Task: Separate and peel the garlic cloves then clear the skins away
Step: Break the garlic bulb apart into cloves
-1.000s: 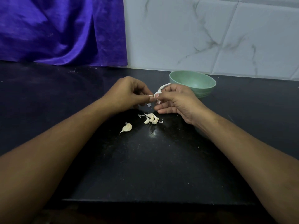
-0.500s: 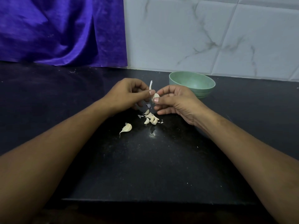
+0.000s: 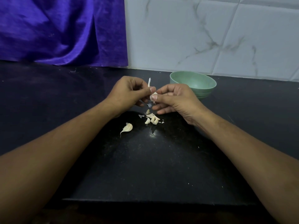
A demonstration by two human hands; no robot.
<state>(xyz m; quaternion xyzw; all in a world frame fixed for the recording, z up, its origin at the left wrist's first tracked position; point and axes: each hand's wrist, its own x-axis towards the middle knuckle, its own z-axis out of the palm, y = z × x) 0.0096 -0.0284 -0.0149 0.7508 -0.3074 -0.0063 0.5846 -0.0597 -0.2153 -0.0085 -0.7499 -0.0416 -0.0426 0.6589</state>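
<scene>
Roughly midway, I judge: a pile [image 3: 151, 119] of cloves and skin scraps lies on the counter [image 3: 145, 167] at 6 o'clock from the hands, with a lone clove [image 3: 127, 127] at 7 o'clock of it. The bowl [image 3: 207, 92], at 2 o'clock, shows nothing inside, and the skins are uncleared. Both forearms reach in and meet. The right hand [image 3: 176, 97] pinches the held clove [image 3: 152, 96] with its thumb and curled fingers, while the left hand [image 3: 127, 92] pinches a strip [image 3: 149, 82] of skin standing up from it
</scene>
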